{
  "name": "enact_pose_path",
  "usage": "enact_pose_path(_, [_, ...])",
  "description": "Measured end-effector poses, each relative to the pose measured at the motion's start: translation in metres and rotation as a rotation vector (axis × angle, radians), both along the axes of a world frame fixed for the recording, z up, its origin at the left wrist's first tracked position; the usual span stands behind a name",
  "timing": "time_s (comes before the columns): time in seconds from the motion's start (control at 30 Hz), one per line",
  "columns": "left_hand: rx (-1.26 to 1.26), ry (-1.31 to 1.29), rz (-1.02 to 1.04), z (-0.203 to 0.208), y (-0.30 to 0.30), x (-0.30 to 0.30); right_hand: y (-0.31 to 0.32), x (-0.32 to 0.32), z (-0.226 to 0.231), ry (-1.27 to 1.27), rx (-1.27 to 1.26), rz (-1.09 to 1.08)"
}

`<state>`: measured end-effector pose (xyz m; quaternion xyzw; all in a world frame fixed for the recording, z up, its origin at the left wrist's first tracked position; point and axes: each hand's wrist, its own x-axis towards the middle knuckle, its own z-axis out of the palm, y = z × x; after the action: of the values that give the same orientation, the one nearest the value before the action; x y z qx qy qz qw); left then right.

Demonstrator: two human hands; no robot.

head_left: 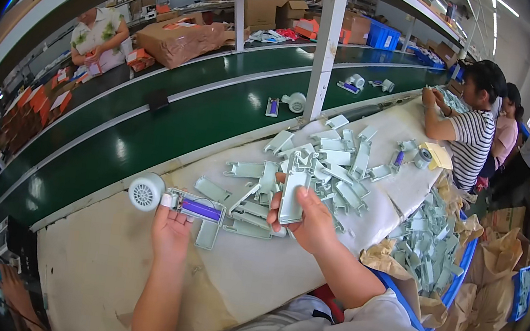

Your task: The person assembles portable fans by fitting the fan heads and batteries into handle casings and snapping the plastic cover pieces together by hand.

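My left hand (pixel 172 230) is closed on a handheld fan with a round, slotted pale-green head (pixel 145 192). Its handle lies uncovered, showing a purple cylindrical battery (pixel 201 208) inside. In my right hand (pixel 316 223), fingers wrap around a long pale-green plastic handle cover (pixel 293 196), tilted with its hollow side up. The two parts are apart. Beyond and beside the right hand, a loose pile of similar pale-green covers (pixel 344 155) spreads over the worktable (pixel 104 258). One cover lies just below the fan's handle, partly overlapped by it.
A green conveyor belt (pixel 117 142) runs along the table's far side, carrying several fan assemblies (pixel 294 102). A white post (pixel 326 48) rises at the table edge. At right stands a blue bin (pixel 466 257) of covers, lined with brown paper. Co-workers sit at right (pixel 471 133) and across the belt (pixel 103 39).
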<state>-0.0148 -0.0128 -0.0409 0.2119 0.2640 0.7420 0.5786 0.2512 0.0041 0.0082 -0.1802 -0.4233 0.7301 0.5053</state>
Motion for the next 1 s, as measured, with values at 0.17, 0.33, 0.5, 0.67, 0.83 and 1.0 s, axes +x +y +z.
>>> enact_pose_path(0.17, [-0.069, -0.019, 0.017, 0.003, -0.003, 0.009, -0.001, 0.015, -0.004, -0.106, -0.076, -0.135])
enact_pose_path(0.33, [-0.086, -0.004, 0.071, -0.001, -0.004, 0.002, -0.003, 0.038, -0.002, -0.285, -0.241, -0.091])
enact_pose_path(0.5, [-0.074, 0.044, 0.049, -0.003, 0.000, 0.002, 0.028, 0.096, -0.022, -0.333, -0.323, -0.297])
enact_pose_path(0.67, [-0.070, 0.076, -0.010, -0.003, 0.000, 0.006, 0.112, 0.190, -0.032, -0.108, -0.328, -0.521])
enact_pose_path(0.83, [-0.112, 0.095, -0.004, 0.002, -0.007, 0.010, 0.147, 0.195, -0.020, 0.108, -0.357, -0.752])
enact_pose_path(1.0, [-0.122, 0.064, 0.145, 0.011, -0.005, 0.005, 0.120, 0.140, -0.035, -0.236, -0.317, -0.533])
